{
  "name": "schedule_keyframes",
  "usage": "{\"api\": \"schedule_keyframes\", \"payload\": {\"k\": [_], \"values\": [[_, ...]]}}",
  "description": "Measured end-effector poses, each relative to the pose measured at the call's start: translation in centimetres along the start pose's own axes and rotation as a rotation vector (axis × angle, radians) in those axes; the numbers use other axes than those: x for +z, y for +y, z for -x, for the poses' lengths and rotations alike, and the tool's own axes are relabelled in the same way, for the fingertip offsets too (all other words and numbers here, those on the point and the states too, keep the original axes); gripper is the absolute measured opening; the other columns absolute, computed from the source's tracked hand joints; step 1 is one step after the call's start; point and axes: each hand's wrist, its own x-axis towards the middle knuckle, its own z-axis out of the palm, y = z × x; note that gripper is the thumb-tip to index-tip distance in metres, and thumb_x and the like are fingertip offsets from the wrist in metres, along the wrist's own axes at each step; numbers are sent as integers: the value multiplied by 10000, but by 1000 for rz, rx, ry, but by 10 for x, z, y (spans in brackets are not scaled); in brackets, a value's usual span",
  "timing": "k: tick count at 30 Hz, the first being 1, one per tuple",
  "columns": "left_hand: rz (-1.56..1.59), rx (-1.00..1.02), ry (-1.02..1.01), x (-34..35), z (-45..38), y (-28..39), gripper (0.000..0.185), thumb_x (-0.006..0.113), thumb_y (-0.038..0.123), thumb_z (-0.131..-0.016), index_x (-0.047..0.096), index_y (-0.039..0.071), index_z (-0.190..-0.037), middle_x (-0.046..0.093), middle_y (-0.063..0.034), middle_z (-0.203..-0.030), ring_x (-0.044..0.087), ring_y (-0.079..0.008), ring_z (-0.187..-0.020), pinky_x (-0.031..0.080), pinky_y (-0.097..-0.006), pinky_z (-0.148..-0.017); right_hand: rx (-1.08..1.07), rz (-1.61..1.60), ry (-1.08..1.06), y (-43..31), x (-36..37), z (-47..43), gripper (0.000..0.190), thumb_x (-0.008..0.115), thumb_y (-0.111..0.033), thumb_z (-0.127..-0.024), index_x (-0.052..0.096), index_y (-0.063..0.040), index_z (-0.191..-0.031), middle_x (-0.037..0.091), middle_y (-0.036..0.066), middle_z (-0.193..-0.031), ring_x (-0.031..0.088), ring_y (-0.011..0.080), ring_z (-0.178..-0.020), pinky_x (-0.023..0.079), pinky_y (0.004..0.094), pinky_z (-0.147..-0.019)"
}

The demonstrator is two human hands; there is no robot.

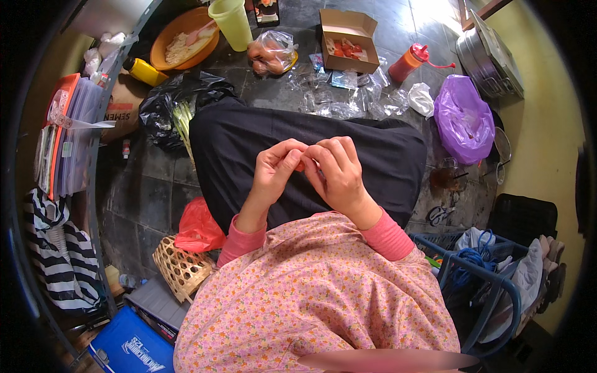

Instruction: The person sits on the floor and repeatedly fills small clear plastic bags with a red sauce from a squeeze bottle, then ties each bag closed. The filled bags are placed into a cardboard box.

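Observation:
Above my lap, my left hand (276, 169) and my right hand (339, 175) meet at the fingertips. They pinch a small red-orange item (300, 166) between them, mostly hidden by the fingers. Black cloth (373, 154) covers my crossed legs under the hands. Beyond my knees, an open cardboard box (350, 63) holds several small red bundles (345, 48) in what looks like clear plastic. Loose clear plastic bags (340, 105) lie on the floor in front of the box. To their right, a squeeze bottle of red-orange sauce (408, 63) leans with its red cap off to one side.
At the back left are an orange basin (161, 44), a pale green pitcher (232, 25) and a bag of eggs (272, 53). A purple plastic bag (464, 121), a glass mug of brown drink (447, 177), scissors (439, 215) and a blue-grey basket (489, 275) stand or lie rightward. A woven bamboo basket (182, 268) sits left.

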Motion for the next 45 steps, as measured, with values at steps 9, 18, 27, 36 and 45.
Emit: {"api": "schedule_keyframes", "payload": {"k": [9,18,27,36,45], "values": [[-307,80,-23,8,5,7,130,590,80,-968,636,-42,-972,627,-59,-934,626,-111,-877,519,-230,-760,159,-102,25,3,-2,0,140,688,-41,-798,573,-34,-878,563,86,-833,540,278,-762,447,366,-669],[-520,95,-60,10,2,16,112,604,83,-954,633,-25,-940,610,-39,-914,560,-74,-794,456,-212,-678,443,-380,-256,10,-15,-1,172,665,-132,-872,562,1,-835,536,127,-742,551,297,-701,451,384,-626],[-695,231,-83,24,-1,20,108,629,-21,-838,619,-40,-944,625,-95,-874,578,-126,-687,472,-238,-595,461,-418,-134,6,-10,2,218,603,-58,-885,502,13,-705,448,146,-623,471,288,-542,377,374,-506],[-695,281,-119,26,-3,29,102,613,-47,-794,628,-40,-894,631,-103,-858,594,-153,-668,487,-259,-585,429,-391,106,-6,-3,-2,271,578,-36,-883,436,3,-656,398,102,-596,400,223,-506,332,353,-477],[-827,397,-34,25,-6,30,190,712,14,-785,629,10,-955,668,-93,-893,598,-151,-701,485,-249,-618,414,-309,121,-17,-4,-7,214,592,-29,-834,486,-7,-650,436,110,-590,453,245,-502,368,361,-481]]}}
